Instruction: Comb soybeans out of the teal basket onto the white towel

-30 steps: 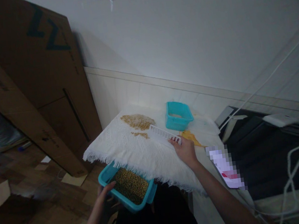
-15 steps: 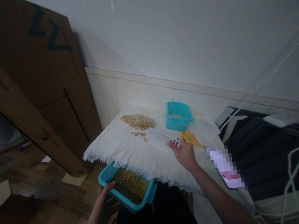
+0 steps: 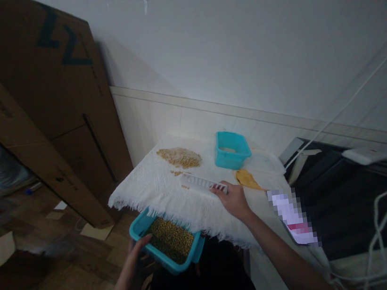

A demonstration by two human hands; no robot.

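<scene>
My left hand (image 3: 133,271) grips the near left corner of a teal tray (image 3: 138,224) full of yellow-brown beans, held just below the fringed front edge of a white cloth (image 3: 156,188) on a small table. My right hand (image 3: 233,200) holds one end of a white slotted comb-like strip (image 3: 200,182), which lies flat on the cloth. A pile of beans (image 3: 180,156) sits at the far side of the cloth, with a few loose beans (image 3: 177,172) between the pile and the strip.
A second teal tray (image 3: 231,149) stands at the back of the table, a yellow scrap (image 3: 247,179) beside it. A big cardboard box (image 3: 37,99) leans at the left. White cables (image 3: 383,205) and a dark surface (image 3: 343,201) lie to the right.
My right hand has dragged the white strip toward me and to the left across the cloth. The small patch of beans ahead of it has thinned. The bean tray stayed in place.
</scene>
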